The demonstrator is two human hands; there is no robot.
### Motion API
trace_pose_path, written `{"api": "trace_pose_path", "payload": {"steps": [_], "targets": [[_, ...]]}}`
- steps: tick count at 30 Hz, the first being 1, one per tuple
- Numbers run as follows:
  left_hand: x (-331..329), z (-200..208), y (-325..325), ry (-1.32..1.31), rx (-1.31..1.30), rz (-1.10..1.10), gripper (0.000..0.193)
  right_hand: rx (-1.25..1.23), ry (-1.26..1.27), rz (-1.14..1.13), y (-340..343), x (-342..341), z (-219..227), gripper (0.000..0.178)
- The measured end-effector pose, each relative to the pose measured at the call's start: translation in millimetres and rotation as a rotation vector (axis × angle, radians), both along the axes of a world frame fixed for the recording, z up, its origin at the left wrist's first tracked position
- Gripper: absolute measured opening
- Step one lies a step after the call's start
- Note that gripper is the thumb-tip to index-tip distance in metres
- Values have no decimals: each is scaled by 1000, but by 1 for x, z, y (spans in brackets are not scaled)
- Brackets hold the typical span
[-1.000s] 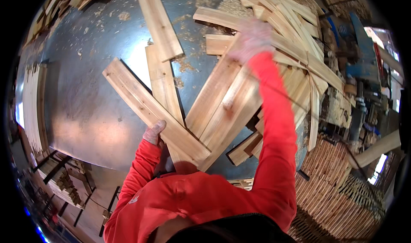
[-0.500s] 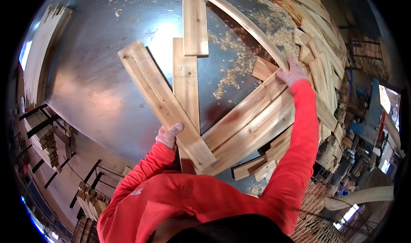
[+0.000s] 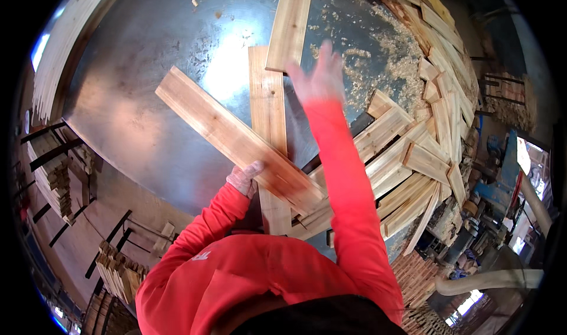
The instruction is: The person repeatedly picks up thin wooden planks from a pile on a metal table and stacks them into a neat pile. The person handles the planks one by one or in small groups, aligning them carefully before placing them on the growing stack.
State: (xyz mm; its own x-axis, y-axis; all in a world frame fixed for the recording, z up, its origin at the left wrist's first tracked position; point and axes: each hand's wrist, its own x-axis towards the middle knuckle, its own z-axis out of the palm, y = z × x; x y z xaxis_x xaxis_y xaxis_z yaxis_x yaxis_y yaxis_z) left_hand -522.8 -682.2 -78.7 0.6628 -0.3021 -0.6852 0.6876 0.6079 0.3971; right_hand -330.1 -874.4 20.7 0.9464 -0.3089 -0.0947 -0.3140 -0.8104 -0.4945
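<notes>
One board (image 3: pixel 239 140), edge in left fingers (image 3: pixel 252 170)

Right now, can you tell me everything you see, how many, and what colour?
Slanted board: one, light brown, centre
Middle board: one, light brown, partly under slanted board
Upper board: one, light brown, top centre
Loose boards: many, pale to brown, right
Shavings: many, tan, upper right
Table: one, grey, underneath
Pale stack: one, cream, upper left
Machinery: count unclear, partly blue, far right
Hose: one, pale, lower right
Top: one, red, bottom
Left grip: one, red-sleeved, holding slanted board
Right grip: one, red-sleeved, blurred, near upper board
</notes>
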Motion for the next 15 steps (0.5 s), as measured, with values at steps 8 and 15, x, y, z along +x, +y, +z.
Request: {"api": "trace_pose_path", "payload": {"steps": [8, 15], "targets": [[-24, -45, 13, 98, 8, 63, 48, -96, 402, -165, -8, 83, 0, 86], [14, 26, -3, -164, -449, 90, 75, -77, 193, 631, 5, -248, 33, 91]]}}
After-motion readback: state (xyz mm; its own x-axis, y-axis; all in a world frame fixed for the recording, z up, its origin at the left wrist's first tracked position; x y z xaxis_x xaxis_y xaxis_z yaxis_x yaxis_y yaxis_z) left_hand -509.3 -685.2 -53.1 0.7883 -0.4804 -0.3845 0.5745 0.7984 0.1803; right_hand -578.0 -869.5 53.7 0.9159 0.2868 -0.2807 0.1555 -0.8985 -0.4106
